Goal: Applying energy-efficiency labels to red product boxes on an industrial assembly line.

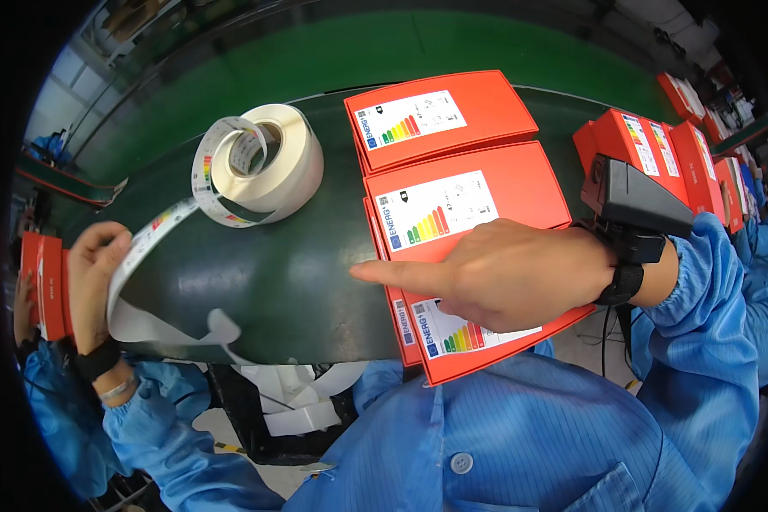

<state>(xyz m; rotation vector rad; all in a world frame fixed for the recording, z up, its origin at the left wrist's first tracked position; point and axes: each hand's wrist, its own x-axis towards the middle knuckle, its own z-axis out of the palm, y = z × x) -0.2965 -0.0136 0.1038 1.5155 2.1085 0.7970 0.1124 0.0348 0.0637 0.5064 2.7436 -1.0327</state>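
Observation:
My left hand is closed at the left, thumb and fingers pinching a strip of labels. The strip runs from a label roll lying on the green work surface, and its backing paper hangs in a loose curl beside my wrist. My right hand is over the nearest red box, index finger stretched out to the left and the other fingers mostly hidden under it. Part of that box's energy label shows below the hand. Behind it lie another labelled red box and a far one.
More red boxes stand at the right, and others at the far left near another person's hand. Below the table edge is a black-lined bin with waste backing paper. People in blue sleeves are at both sides.

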